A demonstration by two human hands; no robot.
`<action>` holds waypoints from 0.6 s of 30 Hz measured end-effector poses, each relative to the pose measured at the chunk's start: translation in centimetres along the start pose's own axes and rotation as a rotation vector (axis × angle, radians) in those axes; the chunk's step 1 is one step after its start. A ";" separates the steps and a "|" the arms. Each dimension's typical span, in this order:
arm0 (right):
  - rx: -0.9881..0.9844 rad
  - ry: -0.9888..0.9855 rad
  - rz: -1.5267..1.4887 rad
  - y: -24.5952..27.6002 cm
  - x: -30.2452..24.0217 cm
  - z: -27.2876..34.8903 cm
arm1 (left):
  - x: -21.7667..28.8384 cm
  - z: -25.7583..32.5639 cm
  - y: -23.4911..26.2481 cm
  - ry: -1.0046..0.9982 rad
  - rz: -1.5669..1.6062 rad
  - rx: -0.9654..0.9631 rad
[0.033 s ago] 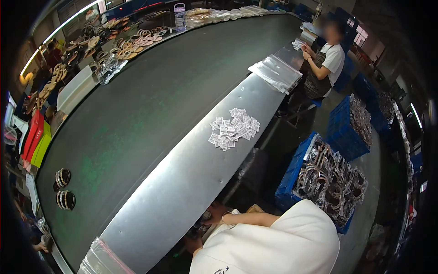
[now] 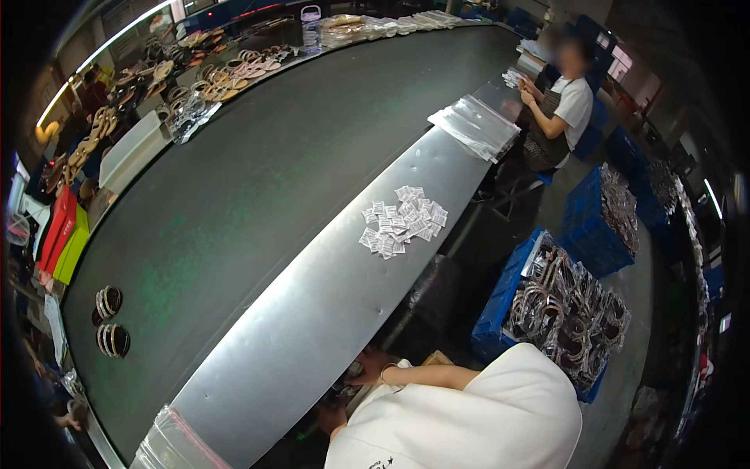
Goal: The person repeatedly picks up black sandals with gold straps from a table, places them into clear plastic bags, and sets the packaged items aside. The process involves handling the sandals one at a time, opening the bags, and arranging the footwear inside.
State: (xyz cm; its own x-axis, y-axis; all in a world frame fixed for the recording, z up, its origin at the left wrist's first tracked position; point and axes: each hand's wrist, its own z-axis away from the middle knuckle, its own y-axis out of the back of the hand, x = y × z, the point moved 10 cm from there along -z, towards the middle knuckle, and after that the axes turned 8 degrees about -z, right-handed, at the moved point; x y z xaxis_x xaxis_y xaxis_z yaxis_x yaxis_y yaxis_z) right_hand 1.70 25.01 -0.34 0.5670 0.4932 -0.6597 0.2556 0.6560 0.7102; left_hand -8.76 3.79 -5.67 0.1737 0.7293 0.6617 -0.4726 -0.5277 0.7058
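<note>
Right hand (image 2: 371,367), bracelet (image 2: 382,374) at wrist, down by the near edge of the metal counter (image 2: 312,313) — left hand (image 2: 331,418) just below it, mostly in shadow. Grip of both: cannot tell; anything held is too dark to make out. Small white packets (image 2: 402,222) heaped on the counter, beyond the hands; clear bags (image 2: 478,125) at its far end. Blue crate (image 2: 494,309) of wrapped sandals (image 2: 566,320) to the right. Dark belt (image 2: 242,172) alongside — 2 strappy sandals (image 2: 112,341) on it. Co-worker (image 2: 574,109) seated beyond, white slips (image 2: 513,77) in hand.
</note>
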 end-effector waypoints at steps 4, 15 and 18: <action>-0.036 0.060 -0.044 -0.2 -0.7 -0.6 | 3.3 0.5 1.7 0.013 -0.055 -0.063; -0.128 0.093 0.082 -0.9 -2.6 0.0 | 1.2 1.4 0.5 0.076 -0.322 -0.278; -0.178 0.258 0.267 1.3 -5.1 1.0 | 6.6 3.8 3.0 -0.105 -0.221 -0.666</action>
State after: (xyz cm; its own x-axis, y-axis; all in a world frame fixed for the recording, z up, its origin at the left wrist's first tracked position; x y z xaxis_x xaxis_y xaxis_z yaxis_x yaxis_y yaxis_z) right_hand -0.10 22.81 4.21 0.3740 0.7717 -0.5144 -0.0260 0.5632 0.8259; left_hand -5.72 5.32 1.81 0.3935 0.7248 0.5655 -0.8386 0.0310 0.5438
